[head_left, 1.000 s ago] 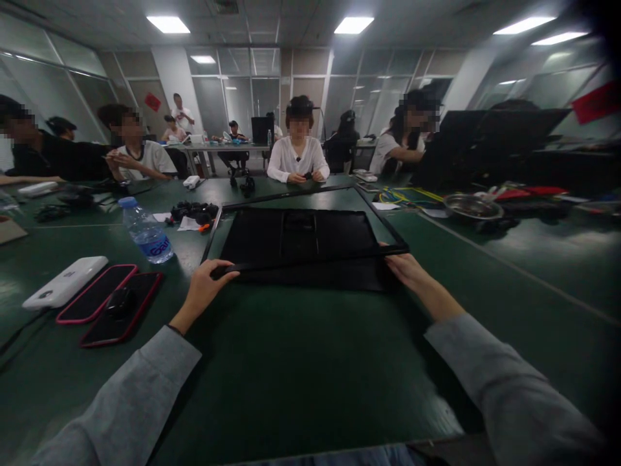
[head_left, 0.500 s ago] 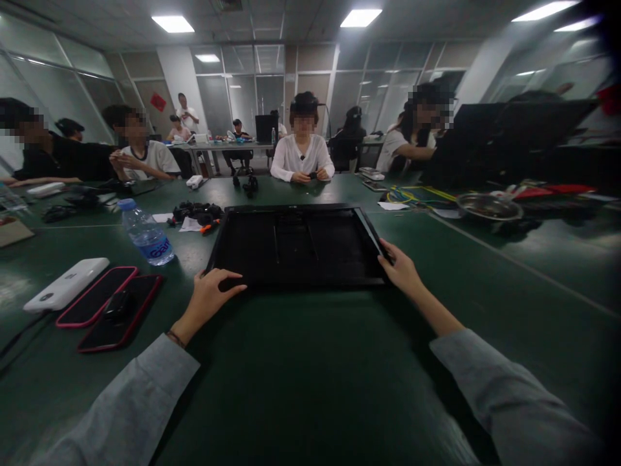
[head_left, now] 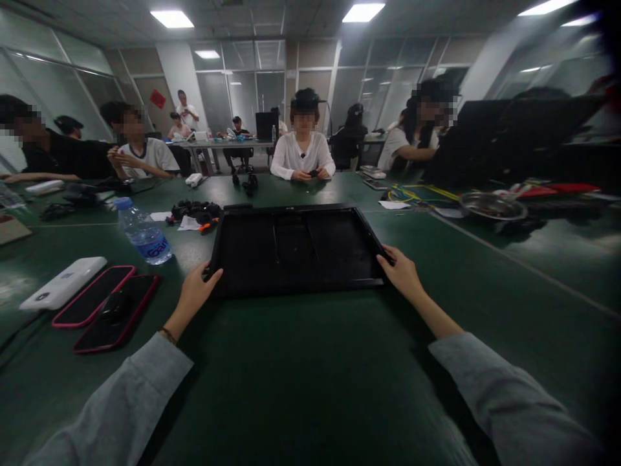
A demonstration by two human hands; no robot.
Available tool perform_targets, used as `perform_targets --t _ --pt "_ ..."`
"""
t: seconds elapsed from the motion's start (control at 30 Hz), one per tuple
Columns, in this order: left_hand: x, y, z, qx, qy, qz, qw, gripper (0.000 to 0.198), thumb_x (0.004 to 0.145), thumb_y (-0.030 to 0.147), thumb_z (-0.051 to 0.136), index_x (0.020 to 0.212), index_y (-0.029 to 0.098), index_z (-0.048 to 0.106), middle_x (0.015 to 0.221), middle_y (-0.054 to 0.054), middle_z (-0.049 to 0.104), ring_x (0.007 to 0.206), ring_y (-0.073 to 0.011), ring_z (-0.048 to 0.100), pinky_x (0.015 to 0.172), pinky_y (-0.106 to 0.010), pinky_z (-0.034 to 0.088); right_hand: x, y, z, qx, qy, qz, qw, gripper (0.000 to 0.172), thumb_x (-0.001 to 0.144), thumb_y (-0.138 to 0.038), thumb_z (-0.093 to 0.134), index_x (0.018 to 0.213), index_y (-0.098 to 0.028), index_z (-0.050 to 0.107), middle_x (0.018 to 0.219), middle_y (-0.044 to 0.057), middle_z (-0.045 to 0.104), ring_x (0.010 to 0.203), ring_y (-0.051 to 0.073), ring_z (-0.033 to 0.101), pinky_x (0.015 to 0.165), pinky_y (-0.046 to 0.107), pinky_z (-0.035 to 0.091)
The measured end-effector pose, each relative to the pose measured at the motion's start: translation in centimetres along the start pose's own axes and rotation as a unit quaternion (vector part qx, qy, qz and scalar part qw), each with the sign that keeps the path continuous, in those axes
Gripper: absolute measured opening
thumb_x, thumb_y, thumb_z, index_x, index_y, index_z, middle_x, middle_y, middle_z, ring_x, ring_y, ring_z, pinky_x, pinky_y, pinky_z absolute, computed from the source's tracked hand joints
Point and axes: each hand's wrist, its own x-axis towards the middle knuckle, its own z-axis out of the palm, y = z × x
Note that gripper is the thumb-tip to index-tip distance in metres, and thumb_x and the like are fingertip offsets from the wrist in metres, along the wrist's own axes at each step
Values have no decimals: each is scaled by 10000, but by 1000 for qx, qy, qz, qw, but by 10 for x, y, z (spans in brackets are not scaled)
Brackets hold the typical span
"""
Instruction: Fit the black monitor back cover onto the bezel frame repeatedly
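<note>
A black rectangular monitor casing (head_left: 301, 285), open side up with a raised rim and a recessed middle, lies on the green table in front of me. My left hand (head_left: 195, 289) grips its left edge close to the near corner, thumb on top and fingers round the outer side, partly hidden. At the right edge, my right hand (head_left: 402, 275) holds the rim the same way, thumb over the top. Left of the casing stands a water bottle (head_left: 145, 236) with a blue cap.
Two red-edged phones (head_left: 116, 317), one bearing a small black object, and a white power bank (head_left: 65, 281) lie left. Behind them are tangled black straps (head_left: 196, 212). At right are yellow cables (head_left: 412, 194) and a metal bowl (head_left: 492, 206). A person (head_left: 303, 152) sits opposite.
My left hand has shifted left from the near corner and closed on the casing's left edge. The casing has turned or tilted slightly; my right hand keeps its hold.
</note>
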Motion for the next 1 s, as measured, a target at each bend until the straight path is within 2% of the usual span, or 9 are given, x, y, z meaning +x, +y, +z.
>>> perform_targets --t 0.13,0.37,0.73,0.87,1.0 --pt "1 -4 2 -22 -24 -15 999 637 908 563 578 1368 125 633 1272 -162 720 1113 -309 696 1013 -466 532 -1 -2 1 19 2 5 1000 490 885 -447 600 1295 -183 643 1262 166 729 1225 359 672 1054 565 532" --pt "-3 6 -2 -52 -26 -24 998 615 927 571 555 1385 169 636 1283 -140 725 1051 -283 718 934 -420 573 -4 -6 -2 19 -11 31 999 485 901 -459 578 1316 -210 609 1193 167 747 1180 359 691 1027 580 537" --pt "-2 5 -3 -14 -1 -46 999 587 959 530 539 1426 181 614 1237 -141 743 1032 -256 726 934 -388 565 -5 -6 -3 -2 -6 22 1000 495 900 -500 595 1303 -216 631 1202 156 747 1195 365 684 1024 591 534" --pt "-4 9 -5 13 5 -62 998 602 966 528 524 1436 160 603 1210 -160 746 1022 -265 729 915 -391 564 -5 -10 -3 10 -1 18 1000 518 879 -533 613 1276 -202 646 1186 165 748 1174 370 693 1011 580 545" --pt "-6 13 -7 38 4 -65 997 574 970 524 513 1428 192 612 1164 -138 762 1010 -267 732 923 -401 557 -6 -13 -3 19 -5 20 1000 525 867 -520 624 1277 -193 649 1172 174 750 1162 375 697 990 581 559"
